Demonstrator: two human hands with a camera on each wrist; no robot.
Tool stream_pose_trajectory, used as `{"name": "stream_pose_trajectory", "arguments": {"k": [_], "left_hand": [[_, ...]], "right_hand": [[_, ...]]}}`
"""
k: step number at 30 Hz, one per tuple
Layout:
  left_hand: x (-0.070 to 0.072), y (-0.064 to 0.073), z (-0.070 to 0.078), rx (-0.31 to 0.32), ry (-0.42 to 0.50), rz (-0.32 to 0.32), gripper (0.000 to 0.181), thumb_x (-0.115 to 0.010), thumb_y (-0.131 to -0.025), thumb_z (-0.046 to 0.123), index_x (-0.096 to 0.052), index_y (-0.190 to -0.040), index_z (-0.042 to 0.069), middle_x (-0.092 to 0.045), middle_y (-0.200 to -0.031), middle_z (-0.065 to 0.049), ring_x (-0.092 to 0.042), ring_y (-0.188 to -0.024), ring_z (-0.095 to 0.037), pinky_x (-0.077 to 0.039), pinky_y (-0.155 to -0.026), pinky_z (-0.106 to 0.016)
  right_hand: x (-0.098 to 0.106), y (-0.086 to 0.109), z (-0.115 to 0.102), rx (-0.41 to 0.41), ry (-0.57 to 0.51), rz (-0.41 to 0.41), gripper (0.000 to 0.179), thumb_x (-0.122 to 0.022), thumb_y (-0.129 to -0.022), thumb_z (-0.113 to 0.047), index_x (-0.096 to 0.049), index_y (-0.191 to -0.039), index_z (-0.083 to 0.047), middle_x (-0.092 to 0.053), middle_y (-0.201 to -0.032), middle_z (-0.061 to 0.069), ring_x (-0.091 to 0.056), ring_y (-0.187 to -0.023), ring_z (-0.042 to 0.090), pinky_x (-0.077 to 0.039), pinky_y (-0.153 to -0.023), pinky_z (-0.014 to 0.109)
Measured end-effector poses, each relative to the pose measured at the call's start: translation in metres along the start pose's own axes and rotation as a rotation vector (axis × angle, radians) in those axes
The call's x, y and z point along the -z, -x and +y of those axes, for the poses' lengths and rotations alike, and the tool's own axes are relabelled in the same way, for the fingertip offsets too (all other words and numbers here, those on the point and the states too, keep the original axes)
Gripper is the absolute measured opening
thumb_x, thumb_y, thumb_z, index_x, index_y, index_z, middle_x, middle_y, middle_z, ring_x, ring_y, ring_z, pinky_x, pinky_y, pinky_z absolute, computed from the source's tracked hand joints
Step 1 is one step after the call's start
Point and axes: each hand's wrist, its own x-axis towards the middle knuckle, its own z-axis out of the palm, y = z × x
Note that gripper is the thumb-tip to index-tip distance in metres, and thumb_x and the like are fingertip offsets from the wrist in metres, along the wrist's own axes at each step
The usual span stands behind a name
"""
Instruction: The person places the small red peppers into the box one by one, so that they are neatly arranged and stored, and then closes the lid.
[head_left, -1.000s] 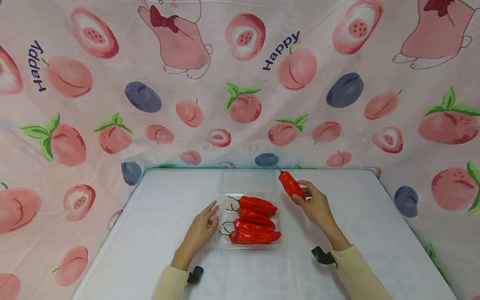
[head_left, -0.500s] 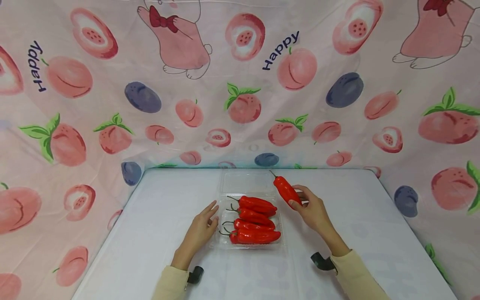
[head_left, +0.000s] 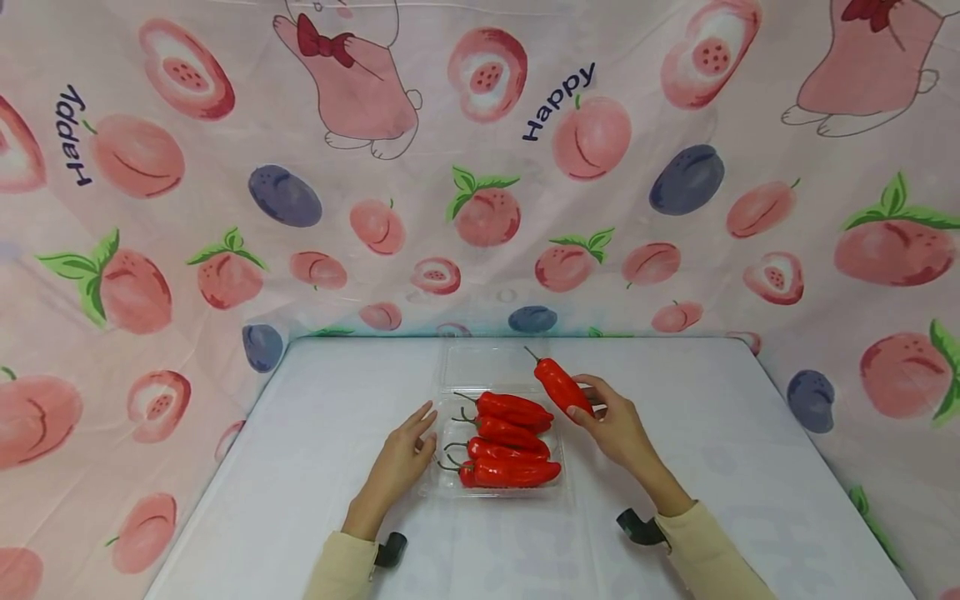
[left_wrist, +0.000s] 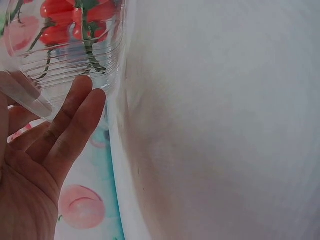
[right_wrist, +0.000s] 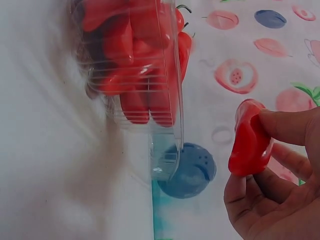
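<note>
In the head view my right hand (head_left: 617, 423) grips a red chili pepper (head_left: 561, 389) by its lower end, its thin stem pointing up and away to the left. From the right wrist view, thumb and fingers pinch the pepper (right_wrist: 249, 140) on both sides, apart from the container. Several red peppers (head_left: 510, 473) lie side by side in a clear plastic container (head_left: 498, 493), stems to the left. My left hand (head_left: 397, 462) is at the container's left side; the left wrist view has its extended fingers (left_wrist: 75, 125) against the ribbed clear wall.
The container's clear lid (head_left: 495, 367) lies folded back on the white table (head_left: 315, 400). Behind the table hangs a pink fruit-print cloth (head_left: 420, 183). Dark wrist-worn camera mounts (head_left: 641, 527) stick out at both sleeves.
My right hand has carried the pepper left and slightly toward me, to the container's upper right corner. The left hand and the peppers in the container have stayed in place.
</note>
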Motion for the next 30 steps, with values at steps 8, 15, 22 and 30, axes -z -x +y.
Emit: {"name": "stream_pose_trajectory", "arguments": {"k": [8,15,22,30], "left_hand": [[0.001,0.000,0.000,-0.008,0.006,0.004,0.044,-0.062,-0.094,0.011,-0.057,-0.137,0.004,-0.048,-0.152,-0.006,-0.053,-0.066,0.000,-0.048,-0.060,-0.017],[0.001,-0.001,-0.002,-0.024,0.003,0.005,0.044,-0.061,-0.094,0.010,-0.057,-0.137,0.003,-0.048,-0.151,-0.007,-0.053,-0.065,0.001,-0.048,-0.058,-0.018],[0.001,-0.001,-0.002,-0.009,0.003,0.004,0.044,-0.061,-0.094,0.011,-0.057,-0.138,0.005,-0.047,-0.152,-0.005,-0.053,-0.066,0.000,-0.048,-0.058,-0.018],[0.001,0.000,-0.001,-0.024,0.014,0.010,0.044,-0.061,-0.094,0.010,-0.057,-0.137,0.004,-0.048,-0.152,-0.007,-0.053,-0.065,0.000,-0.048,-0.057,-0.018]], "right_hand": [[-0.009,0.000,-0.004,0.052,-0.022,-0.018,0.050,-0.074,-0.087,-0.017,-0.055,-0.133,-0.014,-0.071,-0.114,0.014,-0.064,-0.102,0.027,-0.054,-0.081,0.031],[-0.016,0.002,-0.008,0.055,-0.027,-0.056,0.051,-0.074,-0.087,-0.018,-0.054,-0.134,-0.017,-0.070,-0.115,0.010,-0.063,-0.099,0.023,-0.053,-0.079,0.023],[-0.024,0.003,-0.016,0.058,-0.044,-0.082,0.053,-0.075,-0.086,-0.016,-0.054,-0.135,-0.017,-0.070,-0.116,0.010,-0.063,-0.099,0.022,-0.053,-0.080,0.024],[-0.031,0.005,-0.023,0.076,-0.064,-0.117,0.053,-0.076,-0.085,-0.016,-0.055,-0.134,-0.018,-0.069,-0.116,0.007,-0.063,-0.099,0.020,-0.053,-0.079,0.022]]}}
